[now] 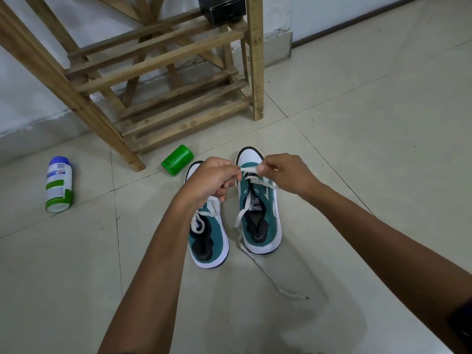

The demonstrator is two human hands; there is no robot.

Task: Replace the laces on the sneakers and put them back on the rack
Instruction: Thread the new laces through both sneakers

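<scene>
Two teal-and-white sneakers stand side by side on the tiled floor, toes pointing away from me. The left sneaker is laced with a white bow. The right sneaker is partly laced. My left hand and my right hand each pinch the white lace over the right sneaker's lowest eyelets. One loose lace end trails across the floor toward me. The wooden rack stands just beyond the shoes.
A green cylindrical container lies on its side left of the shoes. A white, blue and green bottle lies further left. A dark box sits on the rack's upper shelf. A white wall runs behind the rack.
</scene>
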